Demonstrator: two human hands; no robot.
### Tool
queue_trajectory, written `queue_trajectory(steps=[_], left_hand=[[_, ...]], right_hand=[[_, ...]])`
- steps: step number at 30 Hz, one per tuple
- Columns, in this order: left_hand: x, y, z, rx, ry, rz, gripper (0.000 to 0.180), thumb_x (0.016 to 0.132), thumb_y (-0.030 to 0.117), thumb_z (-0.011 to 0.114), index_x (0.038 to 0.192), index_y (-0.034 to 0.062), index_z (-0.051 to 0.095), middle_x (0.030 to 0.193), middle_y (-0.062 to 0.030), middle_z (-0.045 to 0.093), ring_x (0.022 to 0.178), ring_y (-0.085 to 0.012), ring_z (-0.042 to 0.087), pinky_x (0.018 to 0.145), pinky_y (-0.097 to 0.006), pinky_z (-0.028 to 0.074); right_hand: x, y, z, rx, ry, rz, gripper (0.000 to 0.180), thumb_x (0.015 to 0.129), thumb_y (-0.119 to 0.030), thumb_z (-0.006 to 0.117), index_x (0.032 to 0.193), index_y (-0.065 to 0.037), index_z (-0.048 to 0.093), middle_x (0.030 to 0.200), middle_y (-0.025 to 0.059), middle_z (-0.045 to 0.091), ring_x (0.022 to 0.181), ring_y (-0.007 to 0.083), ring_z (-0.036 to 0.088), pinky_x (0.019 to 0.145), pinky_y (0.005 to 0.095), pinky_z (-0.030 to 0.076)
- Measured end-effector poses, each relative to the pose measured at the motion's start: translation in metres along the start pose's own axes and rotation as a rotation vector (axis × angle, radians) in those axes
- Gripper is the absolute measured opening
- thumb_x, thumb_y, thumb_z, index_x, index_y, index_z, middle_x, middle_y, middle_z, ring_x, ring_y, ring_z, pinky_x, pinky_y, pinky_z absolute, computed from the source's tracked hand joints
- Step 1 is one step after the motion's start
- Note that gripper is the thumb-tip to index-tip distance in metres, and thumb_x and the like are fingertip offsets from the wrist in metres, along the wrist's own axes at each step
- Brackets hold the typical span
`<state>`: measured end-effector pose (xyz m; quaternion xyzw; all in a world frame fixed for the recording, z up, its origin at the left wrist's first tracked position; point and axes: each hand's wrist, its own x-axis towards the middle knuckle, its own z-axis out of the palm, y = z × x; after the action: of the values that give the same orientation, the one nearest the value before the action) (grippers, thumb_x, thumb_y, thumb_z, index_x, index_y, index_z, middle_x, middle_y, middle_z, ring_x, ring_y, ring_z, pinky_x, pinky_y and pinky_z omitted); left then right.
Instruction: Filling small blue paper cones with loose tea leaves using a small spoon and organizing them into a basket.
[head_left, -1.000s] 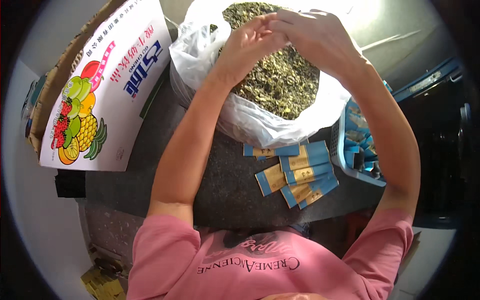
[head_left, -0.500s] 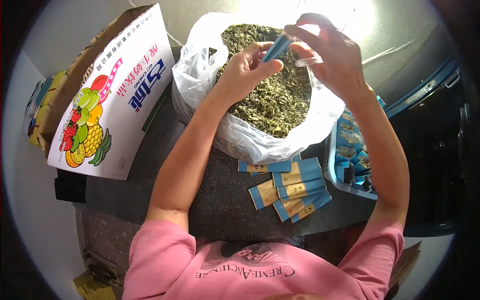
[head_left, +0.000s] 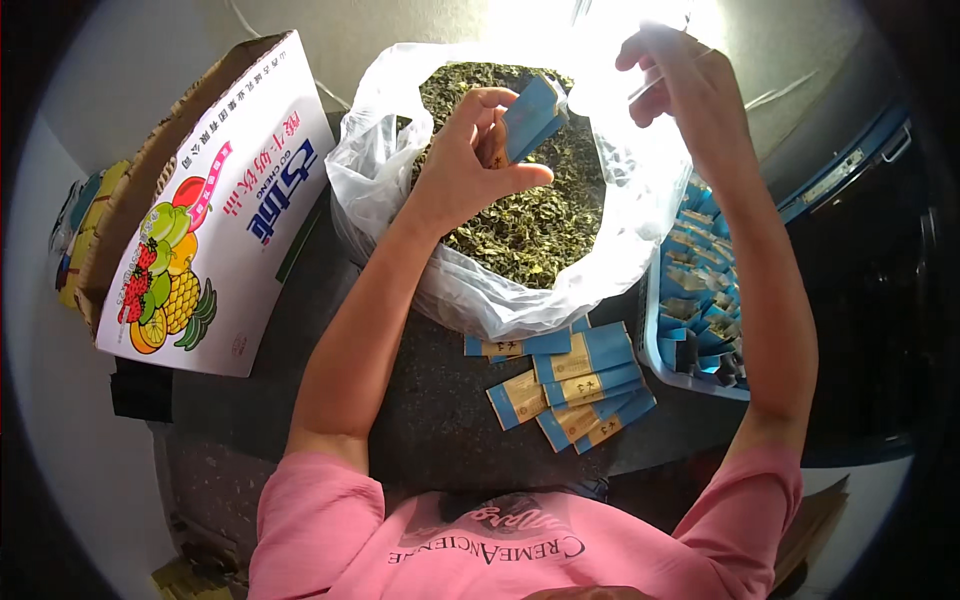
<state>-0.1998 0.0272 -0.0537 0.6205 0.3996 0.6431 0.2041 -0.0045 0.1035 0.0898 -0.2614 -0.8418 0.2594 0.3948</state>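
Note:
My left hand (head_left: 470, 160) grips a small blue and tan packet (head_left: 530, 118) above a clear plastic bag (head_left: 480, 290) full of dried green leaves (head_left: 530, 215). Up at the right, my right hand (head_left: 685, 85) hovers over the bag's far edge with its fingers curled; bright glare hides whether anything is pinched in them. Several flat blue and tan packets (head_left: 575, 385) lie fanned on the dark surface just in front of the bag.
A blue crate (head_left: 655, 330) packed with more packets (head_left: 705, 300) stands to the right of the bag. A white cardboard box (head_left: 205, 210) printed with fruit pictures lies at the left. The dark tabletop (head_left: 400, 420) carries the bag.
Both hands have risen and drawn apart above the bag. The packet stays in my left hand, and my right hand has moved off to the upper right.

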Motion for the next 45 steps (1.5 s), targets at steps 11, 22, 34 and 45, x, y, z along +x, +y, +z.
queue_trajectory(steps=[11,22,34,45], left_hand=[[-0.001,0.005,0.001,0.002,-0.002,-0.074,0.068,0.07,0.017,0.088,0.124,0.0117,0.047,0.102,-0.0047,0.062,0.089,-0.0102,0.059,0.074,-0.025,0.049],[0.0,0.009,-0.005,-0.132,-0.008,-0.117,0.051,0.082,0.024,0.08,0.12,0.0095,0.05,0.102,-0.0028,0.062,0.092,-0.0098,0.058,0.078,-0.025,0.049],[0.0,0.005,0.002,-0.134,0.004,-0.056,0.056,0.077,0.016,0.083,0.12,0.0096,0.049,0.102,-0.0019,0.061,0.082,-0.0056,0.057,0.07,-0.022,0.048],[-0.001,0.006,-0.001,-0.18,0.004,-0.103,0.054,0.078,0.011,0.082,0.121,0.0084,0.05,0.103,-0.0032,0.061,0.093,-0.0101,0.062,0.079,-0.025,0.052]], right_hand=[[-0.005,0.015,0.048,0.167,-0.183,0.099,0.041,0.095,-0.044,0.056,0.077,-0.007,0.061,0.056,0.0007,0.052,0.05,0.0081,0.05,0.049,0.0237,0.035],[0.007,0.015,0.013,0.276,0.029,0.102,0.037,0.092,-0.044,0.057,0.089,-0.008,0.064,0.057,-0.0037,0.036,0.052,0.0093,0.046,0.058,0.0281,0.037],[0.004,0.014,0.04,0.162,0.0,0.024,0.041,0.095,-0.041,0.057,0.078,-0.005,0.064,0.055,-0.0016,0.044,0.048,0.0064,0.045,0.047,0.0228,0.031],[0.007,0.017,0.019,-0.018,0.073,-0.243,0.035,0.094,-0.035,0.057,0.083,-0.003,0.065,0.061,-0.001,0.051,0.054,0.0061,0.044,0.052,0.0238,0.035]])
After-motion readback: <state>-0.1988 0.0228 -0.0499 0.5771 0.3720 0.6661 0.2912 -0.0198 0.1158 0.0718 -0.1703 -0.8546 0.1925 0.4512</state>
